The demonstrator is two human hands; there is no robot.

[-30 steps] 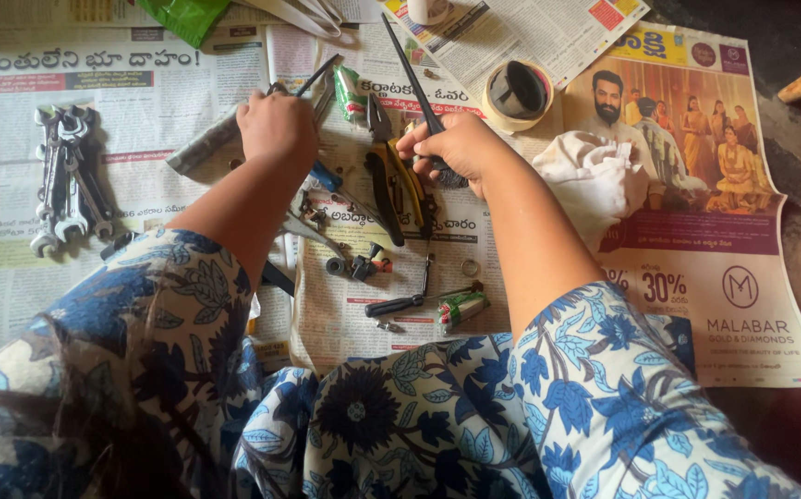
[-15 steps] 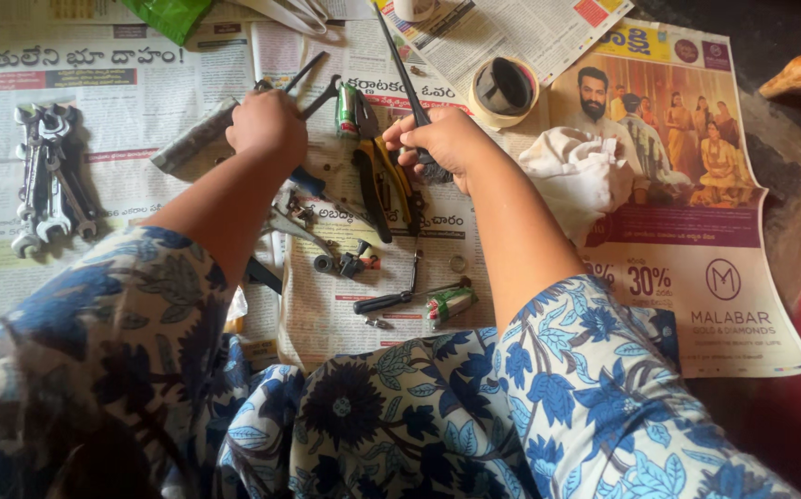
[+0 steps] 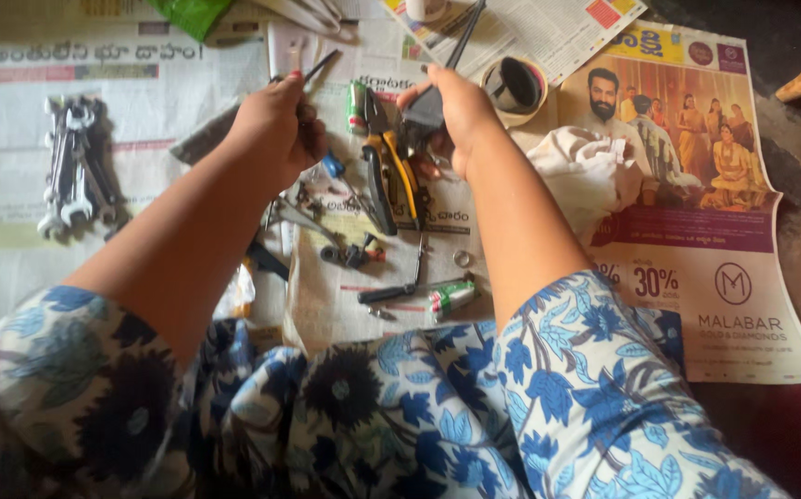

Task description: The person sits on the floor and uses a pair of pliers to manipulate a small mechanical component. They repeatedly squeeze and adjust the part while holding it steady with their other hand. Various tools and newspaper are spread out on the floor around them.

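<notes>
I see both hands lifted since a moment ago: left hand (image 3: 276,129) pinching a thin dark metal rod (image 3: 319,66), right hand (image 3: 456,106) gripping a black-handled tool (image 3: 463,26) above yellow-handled pliers (image 3: 389,171).

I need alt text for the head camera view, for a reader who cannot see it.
Two hands work over newspapers: the left hand grips a thin dark tool, the right hand a long dark tool. Yellow-handled pliers lie between them, spanners at left.

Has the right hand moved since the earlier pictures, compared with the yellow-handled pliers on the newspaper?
Yes. The right hand with its dark tool has lifted up and away from the yellow-handled pliers, toward the tape roll.
</notes>
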